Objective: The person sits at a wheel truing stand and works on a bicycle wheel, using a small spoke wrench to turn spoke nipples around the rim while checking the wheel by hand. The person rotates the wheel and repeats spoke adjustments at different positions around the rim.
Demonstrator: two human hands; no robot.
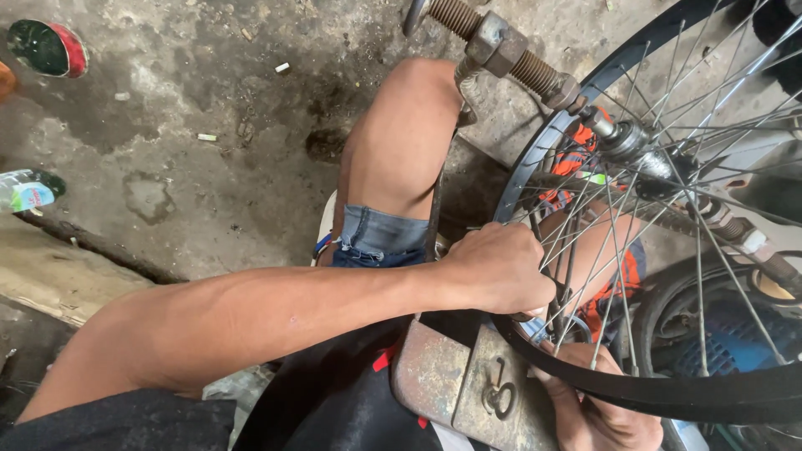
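A black bicycle wheel rim [535, 159] with several thin steel spokes fills the right side, its hub [637, 142] near the upper right. My left hand [499, 267] reaches in from the lower left and is closed in a fist at the rim's inner edge, among the spokes. My right hand [595, 411] sits at the bottom, just under the lower arc of the rim. Its fingers curl toward the rim and are partly hidden by it. My bare knee [401, 134] rises just left of the wheel.
A rusty threaded rod with nuts [501, 46] crosses above the wheel. A rusty metal plate with a hook [468, 386] lies below my left hand. On the stained concrete floor at the left are a plastic bottle [29, 190], a round green-and-red tin [46, 46] and a wooden plank [50, 276].
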